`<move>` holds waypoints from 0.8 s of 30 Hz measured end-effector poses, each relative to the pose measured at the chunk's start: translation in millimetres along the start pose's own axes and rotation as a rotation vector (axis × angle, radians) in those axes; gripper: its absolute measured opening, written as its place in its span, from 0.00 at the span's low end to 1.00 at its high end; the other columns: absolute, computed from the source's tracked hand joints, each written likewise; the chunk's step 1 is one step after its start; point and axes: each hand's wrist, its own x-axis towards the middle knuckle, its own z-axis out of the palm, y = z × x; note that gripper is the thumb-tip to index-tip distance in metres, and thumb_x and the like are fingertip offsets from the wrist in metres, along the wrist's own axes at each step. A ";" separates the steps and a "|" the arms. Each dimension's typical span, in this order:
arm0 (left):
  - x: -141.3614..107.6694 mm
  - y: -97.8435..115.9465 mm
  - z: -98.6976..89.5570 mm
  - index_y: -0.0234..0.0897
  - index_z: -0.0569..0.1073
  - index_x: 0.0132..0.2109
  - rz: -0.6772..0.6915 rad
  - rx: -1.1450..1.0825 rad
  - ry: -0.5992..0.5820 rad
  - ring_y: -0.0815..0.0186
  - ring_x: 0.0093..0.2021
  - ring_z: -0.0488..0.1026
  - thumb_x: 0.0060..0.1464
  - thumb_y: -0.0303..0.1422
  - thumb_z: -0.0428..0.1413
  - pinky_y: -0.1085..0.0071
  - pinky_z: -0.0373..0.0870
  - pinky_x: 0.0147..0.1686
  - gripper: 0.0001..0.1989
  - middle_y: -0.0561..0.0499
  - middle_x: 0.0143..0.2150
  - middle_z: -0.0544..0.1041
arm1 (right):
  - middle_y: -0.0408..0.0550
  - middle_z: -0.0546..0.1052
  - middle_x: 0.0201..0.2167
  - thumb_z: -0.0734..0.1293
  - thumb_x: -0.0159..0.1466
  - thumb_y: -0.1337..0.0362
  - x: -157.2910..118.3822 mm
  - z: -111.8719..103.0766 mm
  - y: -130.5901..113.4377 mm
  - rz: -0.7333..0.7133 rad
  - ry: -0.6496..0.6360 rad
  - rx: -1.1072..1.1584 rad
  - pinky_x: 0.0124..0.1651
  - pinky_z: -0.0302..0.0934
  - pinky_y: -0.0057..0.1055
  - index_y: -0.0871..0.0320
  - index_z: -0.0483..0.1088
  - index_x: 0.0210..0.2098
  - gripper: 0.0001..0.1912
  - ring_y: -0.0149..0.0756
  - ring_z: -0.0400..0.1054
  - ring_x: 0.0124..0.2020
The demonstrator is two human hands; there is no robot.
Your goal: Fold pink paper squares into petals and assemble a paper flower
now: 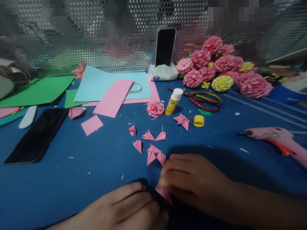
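At the front of the table a small piece of pink paper [164,195] shows between my two hands. My right hand [192,180] is closed, its fingertips pinching the paper from above. My left hand [134,206] is curled closed beside the paper's left side; its fingertips are hidden, and whatever they may hold does not show. Just beyond my hands lie several small folded pink paper pieces, among them a pointed pair [154,136] and a cluster [154,153]. A pink star-like folded piece [182,121] rests farther right.
An uncapped glue stick [172,103] stands by a pink paper flower [155,109], its yellow cap [199,120] nearby. Scissors [203,98] lie behind. A pink glue gun [275,137] is at right, a dark phone [35,135] at left. Finished-looking paper flowers [201,59] are heaped behind.
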 end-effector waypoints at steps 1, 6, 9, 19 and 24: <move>-2.2 -1.3 0.8 0.37 0.77 0.49 0.002 0.053 -0.016 0.71 0.42 0.77 0.70 0.22 0.44 0.72 0.67 0.59 0.17 0.56 0.39 0.80 | 0.43 0.77 0.32 0.58 0.75 0.64 0.5 -0.1 -0.1 -0.012 0.008 -0.009 0.37 0.57 0.30 0.58 0.71 0.34 0.15 0.31 0.65 0.35; -8.2 -8.1 4.0 0.37 0.77 0.52 -0.062 0.126 -0.032 0.67 0.45 0.74 0.71 0.23 0.42 0.67 0.53 0.66 0.19 0.54 0.39 0.79 | 0.41 0.77 0.34 0.60 0.74 0.67 -0.5 -0.3 2.8 -0.047 0.018 -0.060 0.37 0.55 0.31 0.58 0.72 0.35 0.12 0.32 0.64 0.36; -10.7 -9.9 4.4 0.38 0.77 0.51 -0.060 0.086 -0.028 0.66 0.46 0.73 0.71 0.23 0.42 0.66 0.47 0.68 0.19 0.54 0.39 0.79 | 0.40 0.77 0.36 0.61 0.73 0.67 -3.9 -1.4 5.0 -0.057 -0.028 -0.101 0.38 0.55 0.32 0.56 0.72 0.37 0.09 0.34 0.64 0.36; -13.5 -16.9 6.6 0.40 0.78 0.52 -0.078 0.044 -0.012 0.69 0.45 0.73 0.71 0.24 0.43 0.65 0.47 0.70 0.18 0.56 0.40 0.78 | 0.42 0.78 0.36 0.54 0.74 0.70 -4.2 -8.2 -2.3 -0.129 0.008 -0.332 0.37 0.57 0.35 0.54 0.74 0.38 0.18 0.35 0.66 0.34; -19.8 -16.8 12.4 0.39 0.78 0.52 -0.008 0.141 0.017 0.69 0.46 0.71 0.70 0.21 0.46 0.59 0.42 0.72 0.18 0.58 0.41 0.77 | 0.41 0.77 0.36 0.53 0.75 0.69 -6.2 -6.1 -2.3 -0.121 -0.006 -0.320 0.38 0.59 0.35 0.54 0.74 0.38 0.19 0.35 0.66 0.34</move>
